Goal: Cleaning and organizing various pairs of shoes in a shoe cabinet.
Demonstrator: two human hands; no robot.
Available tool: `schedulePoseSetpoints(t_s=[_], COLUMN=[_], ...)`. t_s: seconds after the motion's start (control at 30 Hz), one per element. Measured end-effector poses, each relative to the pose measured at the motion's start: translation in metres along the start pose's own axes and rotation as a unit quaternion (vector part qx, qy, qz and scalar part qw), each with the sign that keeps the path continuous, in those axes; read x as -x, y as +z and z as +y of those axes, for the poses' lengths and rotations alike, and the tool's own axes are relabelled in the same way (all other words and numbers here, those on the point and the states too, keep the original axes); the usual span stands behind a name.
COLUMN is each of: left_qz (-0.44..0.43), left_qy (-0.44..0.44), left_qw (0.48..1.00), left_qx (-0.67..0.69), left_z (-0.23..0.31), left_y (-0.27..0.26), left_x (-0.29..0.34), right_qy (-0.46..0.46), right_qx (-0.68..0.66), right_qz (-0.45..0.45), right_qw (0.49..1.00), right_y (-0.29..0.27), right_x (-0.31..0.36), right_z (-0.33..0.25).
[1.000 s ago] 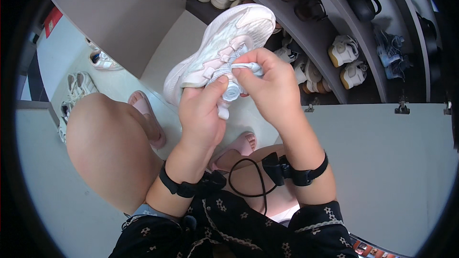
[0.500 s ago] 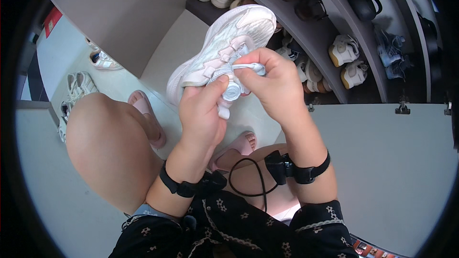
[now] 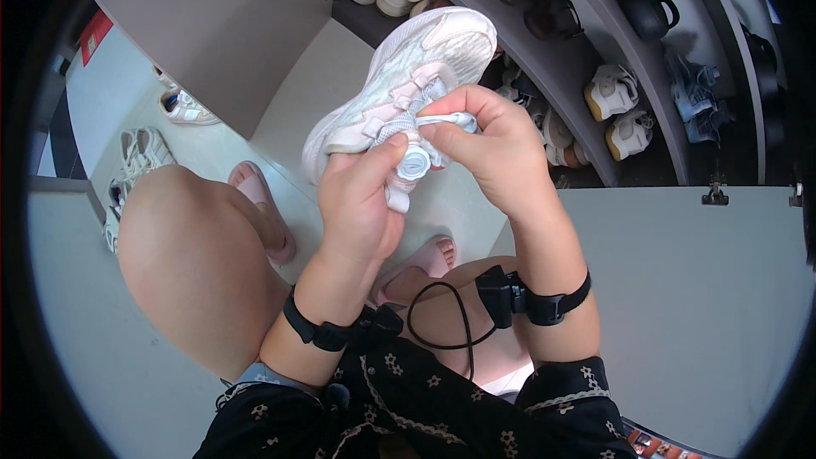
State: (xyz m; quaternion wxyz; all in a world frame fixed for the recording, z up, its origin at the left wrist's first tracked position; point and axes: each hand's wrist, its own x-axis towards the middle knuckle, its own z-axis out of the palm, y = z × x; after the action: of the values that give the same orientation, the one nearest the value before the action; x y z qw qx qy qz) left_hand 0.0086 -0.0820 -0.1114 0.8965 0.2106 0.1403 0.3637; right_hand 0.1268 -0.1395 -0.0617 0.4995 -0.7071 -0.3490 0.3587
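A white and pale pink sneaker [image 3: 393, 76] is held up in front of me, its toe pointing to the upper right. My left hand [image 3: 355, 195] is closed around it at the tongue and ankle opening, thumb on top beside a round white badge on the tongue. A white shoelace [image 3: 457, 121] is pinched between the thumb and forefinger of my right hand [image 3: 506, 149], just right of the shoe's lacing. The fingers under the shoe are mostly hidden.
An open cabinet with grey shelves [image 3: 557, 76] of shoes fills the upper right. Its pale door [image 3: 663, 280] extends at right; another grey door [image 3: 212, 25] stands upper left. More sneakers [image 3: 144, 153] lie on the floor at left. A black cable [image 3: 463, 314] loops between my wrist straps.
The sneaker has shifted slightly to the right, and my right hand has moved a little right with the pinched shoelace. My left hand keeps its grip.
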Motion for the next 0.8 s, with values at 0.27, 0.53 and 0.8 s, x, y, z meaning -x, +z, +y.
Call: schedulePoseSetpoints(t_s=[0.27, 0.53, 0.8], left_qz=[0.019, 0.091, 0.095], left_qy=[0.013, -0.058, -0.109], left_qw=[1.0, 0.994, 0.989], left_qx=[-0.021, 0.013, 0.041], left_z=[-0.004, -0.01, -0.016], left_y=[0.001, -0.008, -0.028], left_x=[-0.001, -0.006, -0.01], right_qy=[-0.036, -0.071, -0.13], right_qx=[0.113, 0.167, 0.301], right_qz=[0.031, 0.017, 0.022], right_qw=[0.992, 0.983, 0.944], right_y=[0.003, 0.004, 0.006], right_x=[-0.001, 0.002, 0.004], right_z=[0.004, 0.013, 0.006])
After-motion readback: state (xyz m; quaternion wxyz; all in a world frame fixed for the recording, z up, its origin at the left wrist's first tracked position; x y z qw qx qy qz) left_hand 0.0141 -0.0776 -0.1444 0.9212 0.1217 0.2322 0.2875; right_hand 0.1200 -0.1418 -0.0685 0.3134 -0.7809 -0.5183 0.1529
